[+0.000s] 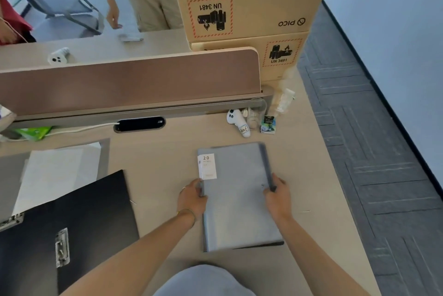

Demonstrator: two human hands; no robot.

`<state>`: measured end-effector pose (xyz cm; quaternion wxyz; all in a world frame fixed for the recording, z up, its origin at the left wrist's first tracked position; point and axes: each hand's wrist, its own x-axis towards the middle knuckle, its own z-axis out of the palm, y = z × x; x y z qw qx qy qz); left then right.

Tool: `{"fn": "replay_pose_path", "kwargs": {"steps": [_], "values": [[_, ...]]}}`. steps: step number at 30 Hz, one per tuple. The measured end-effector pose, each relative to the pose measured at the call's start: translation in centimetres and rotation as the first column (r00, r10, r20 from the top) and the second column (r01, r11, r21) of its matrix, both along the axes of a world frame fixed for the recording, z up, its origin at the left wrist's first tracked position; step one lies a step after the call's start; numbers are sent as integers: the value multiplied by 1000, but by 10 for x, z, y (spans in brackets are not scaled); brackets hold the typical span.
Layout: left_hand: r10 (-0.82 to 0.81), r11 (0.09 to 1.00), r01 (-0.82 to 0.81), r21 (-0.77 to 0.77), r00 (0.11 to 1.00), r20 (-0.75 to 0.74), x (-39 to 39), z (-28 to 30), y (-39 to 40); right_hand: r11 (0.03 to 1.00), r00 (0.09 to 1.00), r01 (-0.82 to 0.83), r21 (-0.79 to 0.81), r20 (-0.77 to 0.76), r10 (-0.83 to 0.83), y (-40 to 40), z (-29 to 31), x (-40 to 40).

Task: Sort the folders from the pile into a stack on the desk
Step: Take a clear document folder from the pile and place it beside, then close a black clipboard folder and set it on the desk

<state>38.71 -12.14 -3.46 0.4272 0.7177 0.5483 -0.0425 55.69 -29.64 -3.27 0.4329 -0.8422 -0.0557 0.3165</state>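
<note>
A grey folder [237, 190] with a white "20" label at its top-left corner lies flat on the desk [158, 159], on top of at least one darker folder whose edge shows beneath it. My left hand [193, 197] grips the grey folder's left edge. My right hand [275, 196] grips its right edge by the dark spine. To the left, a black clip folder [72, 228] with a metal clamp lies open on the desk, and a clear folder with white paper [55, 173] lies behind it.
A brown desk divider [129, 82] runs along the back. A white controller [237, 121], a clear cup and a small carton stand near its right end. Cardboard boxes [247, 0] are stacked behind. Another person stands beyond the divider. Grey carpet lies to the right.
</note>
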Motion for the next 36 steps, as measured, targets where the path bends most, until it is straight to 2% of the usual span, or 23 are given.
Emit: {"fn": "replay_pose_path", "kwargs": {"steps": [4,9,12,17,23,29,36], "values": [[62,998,-62,-3,998,6,3,-5,-1,999,999,-42,-21,-5,42,-1,-6,-4],[41,999,-40,29,998,-38,4,-11,-4,999,1000,0,-38,24,1,4,-5,-7],[29,999,-26,38,997,-76,5,-11,-5,994,999,-11,-105,47,16,2,-22,-8],[19,999,-14,45,994,-104,7,-12,-5,974,995,-68,-214,63,83,6,-7,-18],[-7,999,9,39,999,-52,-1,-6,-7,981,985,-85,-174,132,109,2,-6,-23],[-135,981,134,138,991,0,-28,14,-7,983,967,-166,-81,180,178,12,20,-39],[-84,974,53,221,987,134,-75,45,-2,943,897,-330,-47,294,329,46,47,-81]]}}
